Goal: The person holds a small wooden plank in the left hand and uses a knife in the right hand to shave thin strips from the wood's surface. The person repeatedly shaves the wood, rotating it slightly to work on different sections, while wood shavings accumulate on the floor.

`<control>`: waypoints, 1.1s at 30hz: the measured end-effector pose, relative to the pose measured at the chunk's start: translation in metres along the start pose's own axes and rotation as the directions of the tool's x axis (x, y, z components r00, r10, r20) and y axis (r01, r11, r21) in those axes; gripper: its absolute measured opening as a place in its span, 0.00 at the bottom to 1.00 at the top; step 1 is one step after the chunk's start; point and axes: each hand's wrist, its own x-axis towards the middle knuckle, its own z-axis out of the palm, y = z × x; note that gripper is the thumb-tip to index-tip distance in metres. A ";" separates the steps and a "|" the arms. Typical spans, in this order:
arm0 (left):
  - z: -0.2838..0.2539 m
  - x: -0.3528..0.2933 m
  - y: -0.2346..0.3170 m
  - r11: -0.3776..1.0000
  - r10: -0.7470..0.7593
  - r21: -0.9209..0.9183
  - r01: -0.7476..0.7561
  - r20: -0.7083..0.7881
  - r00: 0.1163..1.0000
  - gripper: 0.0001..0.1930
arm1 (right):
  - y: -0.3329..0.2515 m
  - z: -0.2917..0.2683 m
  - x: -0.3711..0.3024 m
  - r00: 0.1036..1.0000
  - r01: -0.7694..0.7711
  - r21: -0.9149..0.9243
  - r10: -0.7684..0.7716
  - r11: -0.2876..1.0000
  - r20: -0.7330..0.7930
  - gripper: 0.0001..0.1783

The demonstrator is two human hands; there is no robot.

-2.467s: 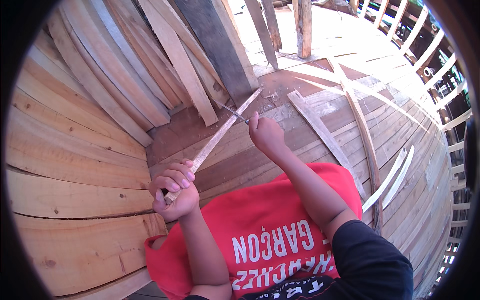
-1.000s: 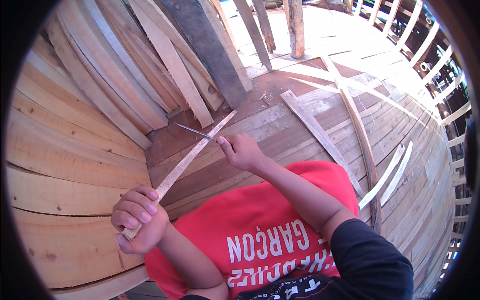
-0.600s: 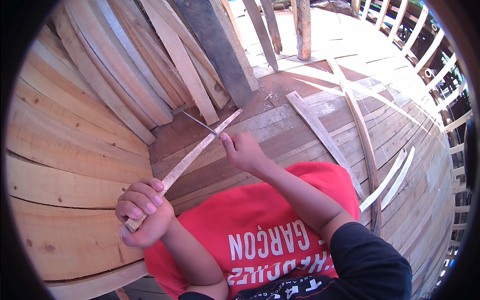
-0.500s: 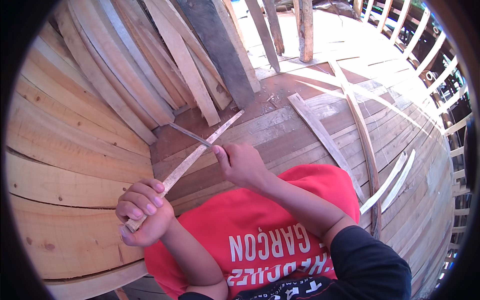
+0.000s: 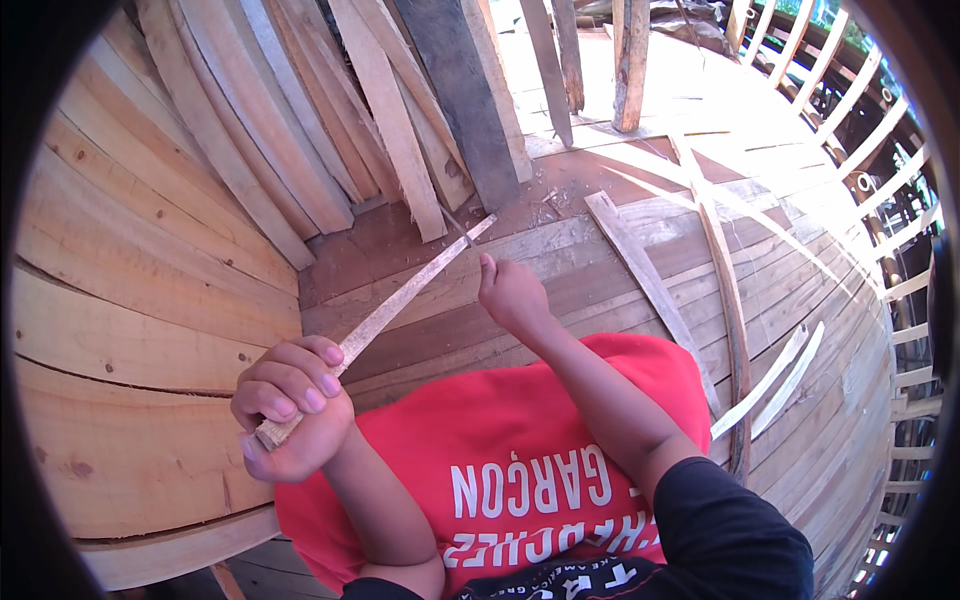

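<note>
My left hand (image 5: 295,405) is closed around the thick near end of a narrow wooden strip (image 5: 400,298). The strip slants away to the upper right and tapers to a thin tip. Close to that tip, my right hand (image 5: 515,298) grips a knife (image 5: 459,229); its handle is hidden in my fingers. The thin dark blade lies across the strip near its far end, pointing up and left. A red cloth (image 5: 540,425) with white lettering covers my lap beneath both forearms.
Curved planks form a wall (image 5: 140,320) on the left, with boards (image 5: 400,130) leaning at the back. A dark post (image 5: 465,95) stands beyond the strip's tip. Loose battens (image 5: 650,290) and pale offcuts (image 5: 775,385) lie on the plank floor (image 5: 830,470); shavings are scattered near the post.
My right hand and the knife have moved up and right along the strip, from its middle to near its tip. My left hand still holds the near end, in nearly the same place.
</note>
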 end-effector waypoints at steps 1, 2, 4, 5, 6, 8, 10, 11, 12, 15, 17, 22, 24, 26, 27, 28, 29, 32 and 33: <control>0.003 0.000 0.000 1.000 -0.004 -0.011 0.004 0.005 1.000 0.22 | 0.016 0.002 0.011 0.995 -0.099 -0.044 0.099 0.994 -0.004 0.29; -0.001 -0.001 0.003 1.000 -0.005 -0.002 0.005 0.007 1.000 0.22 | -0.004 -0.003 0.006 1.000 -0.027 -0.001 0.027 1.000 0.011 0.29; -0.006 0.000 0.005 1.000 0.004 0.019 -0.005 0.031 1.000 0.22 | -0.044 -0.020 -0.017 0.993 0.110 0.080 -0.113 0.991 0.031 0.29; -0.006 -0.001 0.006 0.999 0.005 0.039 -0.007 0.042 0.999 0.22 | -0.060 -0.027 -0.028 0.983 0.163 0.120 -0.172 0.979 0.062 0.28; -0.006 -0.004 0.005 0.999 0.001 0.050 -0.003 0.053 0.999 0.22 | -0.074 -0.035 -0.039 0.971 0.207 0.156 -0.222 0.966 0.087 0.28; -0.007 -0.004 0.003 1.000 0.001 0.023 -0.002 0.019 1.000 0.23 | -0.071 -0.035 -0.040 0.960 0.238 0.187 -0.260 0.953 0.102 0.27; -0.007 -0.002 0.002 1.000 0.004 0.001 -0.004 0.005 1.000 0.23 | -0.034 -0.023 -0.011 0.966 0.225 0.168 -0.242 0.960 0.086 0.28; -0.006 0.000 0.001 1.000 0.003 -0.006 -0.003 0.006 1.000 0.23 | -0.014 -0.017 0.000 0.983 0.163 0.138 -0.173 0.977 0.064 0.28; -0.005 0.000 0.001 1.000 0.003 -0.010 -0.003 0.006 1.000 0.23 | 0.005 -0.008 0.011 0.993 0.101 0.112 -0.107 0.989 0.042 0.28; -0.008 -0.001 0.005 1.000 -0.006 0.020 0.006 0.019 1.000 0.23 | -0.031 -0.019 -0.004 0.988 0.136 0.155 -0.147 0.978 0.058 0.29; -0.007 -0.002 0.004 1.000 0.009 0.029 -0.009 0.013 1.000 0.22 | -0.058 -0.028 -0.023 0.971 0.206 0.204 -0.225 0.957 0.079 0.28; -0.008 -0.002 0.002 1.000 -0.011 0.018 0.011 0.007 1.000 0.22 | -0.031 -0.020 -0.007 0.939 0.321 0.282 -0.343 0.904 0.033 0.28; -0.007 -0.005 0.003 0.999 -0.008 0.043 0.013 -0.104 0.995 0.21 | -0.037 -0.010 -0.013 0.959 0.280 0.248 -0.284 0.927 -0.018 0.26; -0.016 -0.007 0.005 0.999 -0.017 0.050 0.021 -0.089 0.996 0.21 | -0.055 -0.018 -0.026 0.952 0.304 0.227 -0.303 0.925 -0.041 0.26; -0.020 -0.006 0.007 0.998 -0.019 0.056 0.024 -0.082 0.996 0.21 | -0.066 -0.024 -0.034 0.936 0.350 0.221 -0.350 0.910 -0.039 0.26; -0.019 -0.006 0.006 0.998 -0.023 0.051 0.027 -0.067 0.997 0.21 | -0.069 -0.028 -0.040 0.921 0.388 0.211 -0.388 0.897 -0.039 0.26; -0.014 -0.005 0.004 0.999 -0.034 0.041 0.036 -0.049 0.998 0.21 | -0.055 -0.023 -0.032 0.926 0.375 0.223 -0.375 0.899 -0.048 0.26; -0.006 -0.005 0.003 0.998 -0.036 0.053 0.039 -0.067 0.997 0.21 | -0.031 -0.013 -0.007 0.944 0.326 0.247 -0.327 0.912 -0.041 0.26; -0.004 -0.005 0.004 0.997 -0.031 0.063 0.036 -0.085 0.996 0.21 | -0.033 -0.011 -0.009 0.955 0.290 0.242 -0.296 0.926 -0.013 0.26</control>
